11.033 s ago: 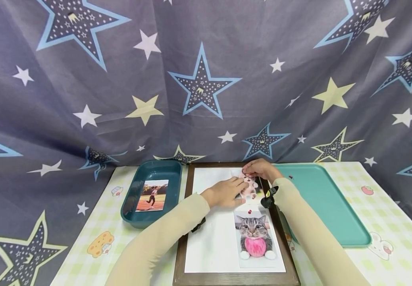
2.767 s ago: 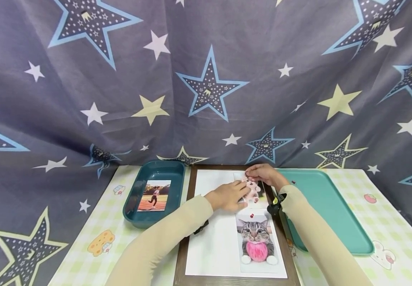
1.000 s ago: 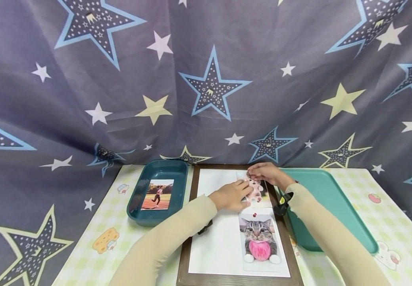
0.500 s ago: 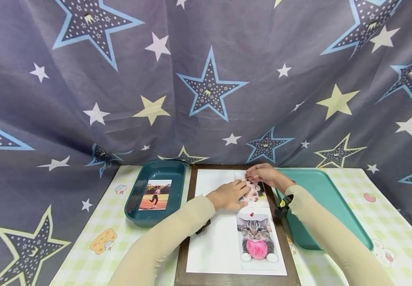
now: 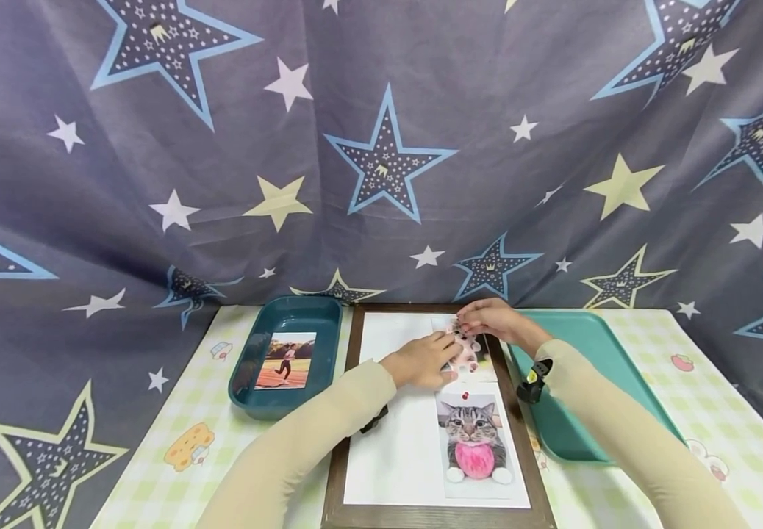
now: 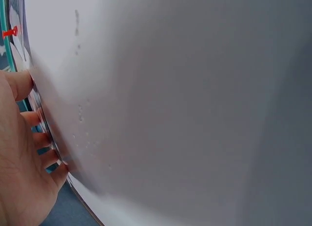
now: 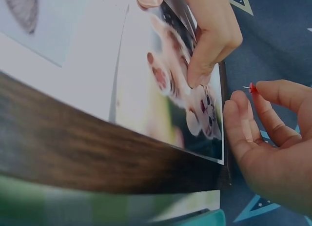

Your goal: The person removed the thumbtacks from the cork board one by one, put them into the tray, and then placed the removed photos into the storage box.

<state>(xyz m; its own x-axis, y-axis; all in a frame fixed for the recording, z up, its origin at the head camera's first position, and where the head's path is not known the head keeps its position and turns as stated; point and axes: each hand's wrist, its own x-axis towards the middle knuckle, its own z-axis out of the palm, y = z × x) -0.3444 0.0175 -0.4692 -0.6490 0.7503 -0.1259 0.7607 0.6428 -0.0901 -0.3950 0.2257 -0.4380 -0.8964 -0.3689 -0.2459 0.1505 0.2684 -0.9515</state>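
My right hand [image 5: 497,321] pinches a red push pin [image 7: 252,88] between thumb and finger, its metal point facing the upper edge of a kitten photo [image 7: 168,84]. That photo lies at the upper right of a white board [image 5: 388,455] with a brown wooden frame [image 7: 97,138]. My left hand [image 5: 421,362] rests on the photo, fingers spread over its left part and the fingertips touching it. Below it on the board is a photo of a tabby cat [image 5: 474,441] with a pink ball, and a red push pin [image 5: 465,396] stands at its top.
A dark teal bin [image 5: 242,393] at the left holds a photo of a runner [image 5: 285,361]. A flat green tray [image 5: 593,353] lies right of the board, partly under my right sleeve. Behind the checkered tablecloth [image 5: 137,485] hangs a star-patterned curtain [image 5: 223,147].
The right wrist and forearm have shifted a little to the right, now covering a small red item seen earlier on the green tray. The left hand stays on the kitten photo.
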